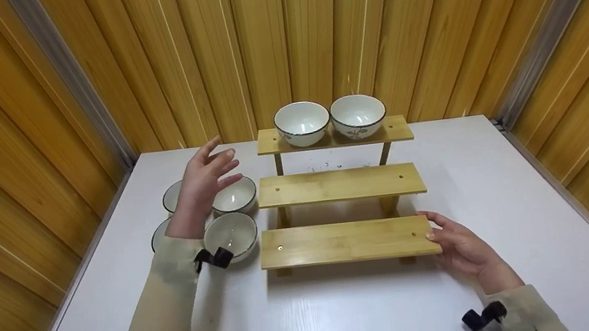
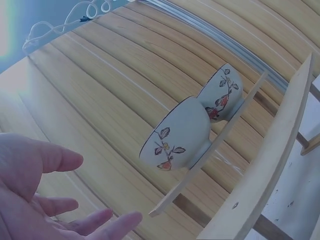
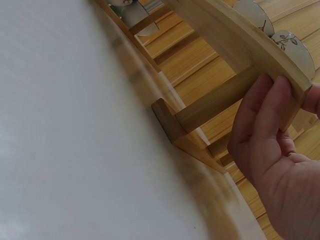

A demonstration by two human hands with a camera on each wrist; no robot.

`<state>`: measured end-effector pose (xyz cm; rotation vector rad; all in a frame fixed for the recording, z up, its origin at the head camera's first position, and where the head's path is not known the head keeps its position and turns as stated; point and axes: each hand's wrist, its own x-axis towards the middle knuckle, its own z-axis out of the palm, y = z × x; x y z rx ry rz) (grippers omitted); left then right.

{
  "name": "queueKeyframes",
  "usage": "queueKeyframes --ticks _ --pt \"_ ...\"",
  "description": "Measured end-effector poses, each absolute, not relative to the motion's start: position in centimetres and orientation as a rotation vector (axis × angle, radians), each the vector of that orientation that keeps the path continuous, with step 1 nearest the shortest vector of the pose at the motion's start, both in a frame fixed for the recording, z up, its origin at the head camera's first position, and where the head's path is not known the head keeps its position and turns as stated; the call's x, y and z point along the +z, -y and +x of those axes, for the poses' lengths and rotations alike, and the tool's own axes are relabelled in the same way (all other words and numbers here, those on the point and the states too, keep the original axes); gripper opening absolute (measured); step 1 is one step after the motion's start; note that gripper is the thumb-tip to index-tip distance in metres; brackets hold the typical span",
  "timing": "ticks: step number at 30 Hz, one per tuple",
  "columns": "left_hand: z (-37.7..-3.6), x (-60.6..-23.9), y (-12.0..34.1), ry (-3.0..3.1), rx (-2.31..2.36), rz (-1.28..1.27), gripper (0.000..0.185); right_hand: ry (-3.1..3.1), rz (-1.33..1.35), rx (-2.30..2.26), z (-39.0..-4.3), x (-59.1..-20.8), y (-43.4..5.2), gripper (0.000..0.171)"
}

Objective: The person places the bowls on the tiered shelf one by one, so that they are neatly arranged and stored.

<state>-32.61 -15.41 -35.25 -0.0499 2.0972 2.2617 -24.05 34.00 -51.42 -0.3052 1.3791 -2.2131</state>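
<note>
Two white bowls with dark rims, the left bowl and the right bowl, sit side by side on the top board of a three-tier wooden display stand. Leaf and flower patterns show on their sides in the left wrist view. My right hand grips the right end of the lowest board, thumb on top and fingers underneath. Left of the stand, my left hand hangs in the air with loosely spread fingers, holding nothing. Beneath it are several more bowls, including a front bowl, partly hidden by hand and sleeve.
The stand's middle board and lowest board carry no bowls. A white table lies under everything, with wood-panelled walls at the back and both sides. In the left wrist view a white cable hangs beyond the wall.
</note>
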Motion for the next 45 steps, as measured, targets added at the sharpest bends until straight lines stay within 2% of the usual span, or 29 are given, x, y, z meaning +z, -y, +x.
queueKeyframes --ticks 13,23,33,45 --pt "-27.9 -37.5 21.8 -2.244 2.287 -0.140 0.067 -1.352 -0.283 -2.225 -24.0 -51.5 -34.1 0.048" --pt "-25.0 -42.3 27.8 -2.288 2.334 -0.506 0.071 -1.291 -0.332 -2.252 -24.1 -51.5 -34.1 0.048" --pt "-24.4 -47.4 31.5 -2.265 2.233 -0.836 0.074 -1.291 -0.303 -2.250 -24.1 -51.7 -34.2 0.051" --pt "-24.9 -51.4 31.0 -2.108 2.253 -0.519 0.080 -1.281 -0.294 -2.254 -24.1 -51.7 -34.1 0.050"
